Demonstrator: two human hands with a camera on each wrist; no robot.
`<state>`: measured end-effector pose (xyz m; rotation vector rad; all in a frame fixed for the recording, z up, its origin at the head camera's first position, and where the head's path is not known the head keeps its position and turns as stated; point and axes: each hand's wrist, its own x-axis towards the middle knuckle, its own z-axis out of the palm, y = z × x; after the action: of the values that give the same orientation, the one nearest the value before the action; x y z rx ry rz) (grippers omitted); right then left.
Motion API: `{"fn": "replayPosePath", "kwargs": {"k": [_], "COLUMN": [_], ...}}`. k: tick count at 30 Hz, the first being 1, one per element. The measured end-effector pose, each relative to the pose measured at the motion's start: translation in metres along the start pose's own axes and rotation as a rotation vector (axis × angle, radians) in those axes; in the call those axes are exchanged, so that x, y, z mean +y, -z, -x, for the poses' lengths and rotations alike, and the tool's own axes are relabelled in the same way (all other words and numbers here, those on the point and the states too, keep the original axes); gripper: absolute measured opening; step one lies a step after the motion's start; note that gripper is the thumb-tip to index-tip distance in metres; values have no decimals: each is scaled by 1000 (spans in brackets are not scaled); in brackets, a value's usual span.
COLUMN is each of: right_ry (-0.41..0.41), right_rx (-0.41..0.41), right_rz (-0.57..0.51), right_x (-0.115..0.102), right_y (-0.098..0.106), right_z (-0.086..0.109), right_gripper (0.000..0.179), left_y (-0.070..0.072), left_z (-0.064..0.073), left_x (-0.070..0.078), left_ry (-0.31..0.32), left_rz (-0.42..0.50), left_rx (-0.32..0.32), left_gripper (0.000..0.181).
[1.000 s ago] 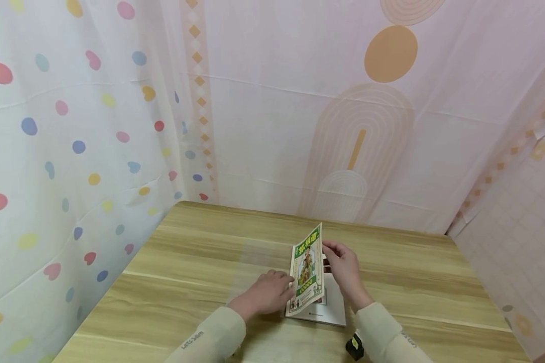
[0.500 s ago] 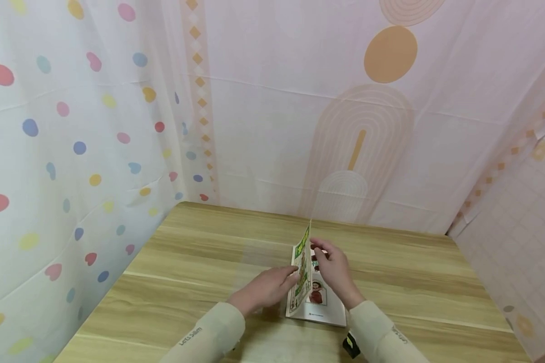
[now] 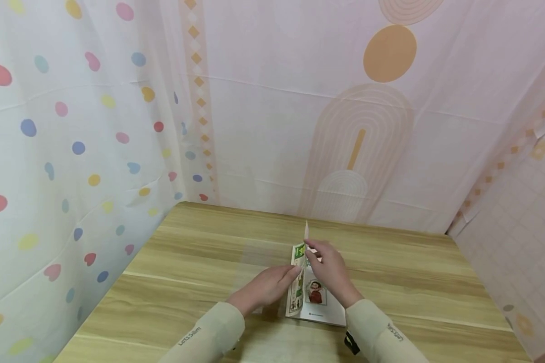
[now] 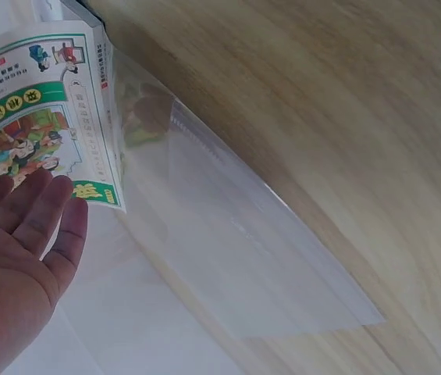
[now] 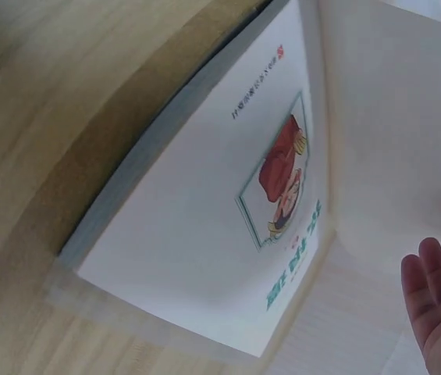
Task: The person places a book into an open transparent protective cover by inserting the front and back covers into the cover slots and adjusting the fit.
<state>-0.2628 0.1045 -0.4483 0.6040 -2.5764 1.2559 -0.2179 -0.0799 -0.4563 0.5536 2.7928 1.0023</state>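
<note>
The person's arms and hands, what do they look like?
The left sleeve and right sleeve are cream-coloured, reach the wrists and bear dark lettering. The left hand and right hand are ungloved. A black item shows by the right sleeve; whether it is worn is unclear.

Left sleeve point(image 3: 218, 322): dark lettering, "Let's Slim".
Right sleeve point(image 3: 368, 322): the same kind of lettering, "Let's Sli", its end unclear.
Book cover point(image 4: 87, 74): Chinese characters in yellow circles, larger yellow ones on green, and small print; too blurred to read surely.
White page point(image 5: 181, 242): large green Chinese characters and a small dark line beside a red mark, too unclear to read.
</note>
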Motion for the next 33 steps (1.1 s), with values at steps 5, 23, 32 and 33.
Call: {"fn": "replayPosePath", "kwargs": {"k": [5,23,32,33], "right_ry": [-30,52,138,139], "right_rx": [-78,-192,-356,-359], "right_rz": [51,151,224,229], "right_x": [2,20,27,27], "right_y": [-4,-6,-12,-13], "right_z": [1,7,9,9], "right_gripper": [37,47,63,63], "left_y": [1,1,1,0], "left_z": [1,5,8,8], "left_x": [3,-10,-14,-14], "left_ry": [0,-89,-48,-43], "left_rz": [25,-11,-74,-84], "left_rx": [-3,37,26,23], "left_gripper": [71,24,23,23]}}
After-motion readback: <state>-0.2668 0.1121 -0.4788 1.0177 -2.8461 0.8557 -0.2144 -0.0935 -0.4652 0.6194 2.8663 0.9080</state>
